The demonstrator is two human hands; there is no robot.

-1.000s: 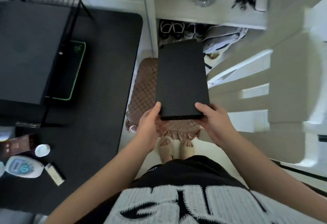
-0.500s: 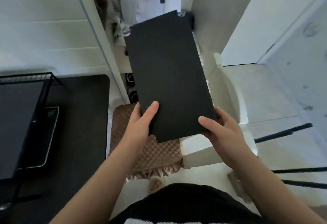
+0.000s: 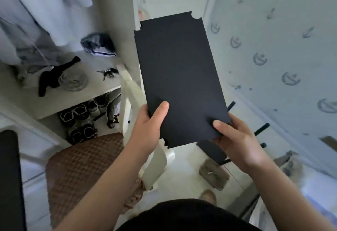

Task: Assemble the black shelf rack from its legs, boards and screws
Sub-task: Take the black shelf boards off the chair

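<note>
Black board (image 3: pixel 178 77) held up by both hands, near end between fingers, notched far corners well above them.
Left hand (image 3: pixel 147 127) grips near left edge, thumb laid on face.
Right hand (image 3: pixel 237 143) pinches near right corner, thumb on top, fingers underneath.
Changed over last second: board tipped from flat to steep; view swung away from desk (image 3: pixel 9 176) toward right wall.
Black legs (image 3: pixel 261 128) lie on floor just beyond right fingers.
Judgement: board being carried toward loose parts; fitting to legs not yet begun.
</note>
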